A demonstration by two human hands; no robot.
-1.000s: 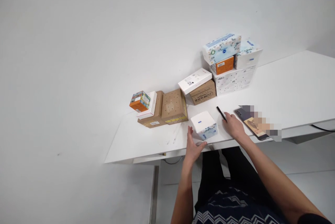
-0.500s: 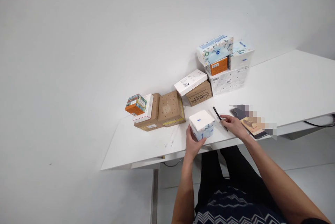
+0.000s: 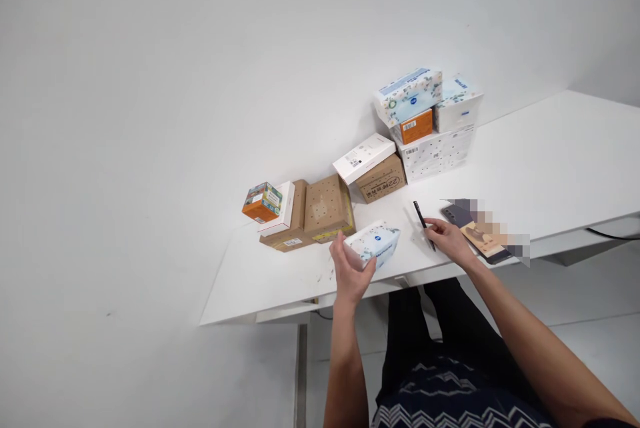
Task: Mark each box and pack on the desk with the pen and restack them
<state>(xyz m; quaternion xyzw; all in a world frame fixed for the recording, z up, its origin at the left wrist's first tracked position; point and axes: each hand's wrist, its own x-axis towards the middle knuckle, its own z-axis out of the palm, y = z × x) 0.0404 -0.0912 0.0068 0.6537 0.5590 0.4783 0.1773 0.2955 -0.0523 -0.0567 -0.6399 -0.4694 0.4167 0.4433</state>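
Note:
My left hand (image 3: 351,275) grips a pack of tissues (image 3: 376,241), white and pale blue with a floral print, by its left end near the table's front edge. The pack lies tilted, with its printed side facing up. To the right of it, my right hand (image 3: 447,241) has its thumb and fingers closed on a slim black pen (image 3: 420,215), which stands at a slant with its lower end near the tabletop. A dark phone (image 3: 453,216) lies just beyond my right hand, partly covered by a tan picture and a blurred patch.
Brown cartons (image 3: 327,205) stand along the wall, with a small orange box (image 3: 260,205) on a white box (image 3: 286,211) at the left. Further right, a white carton (image 3: 440,155) bears another orange box (image 3: 417,127) and tissue packs (image 3: 410,98). The white table (image 3: 560,168) extends rightward.
My left hand has turned the tissue pack from its plain white end facing up to its printed side facing up, shifting it slightly left. The pen is a little more upright in my right hand.

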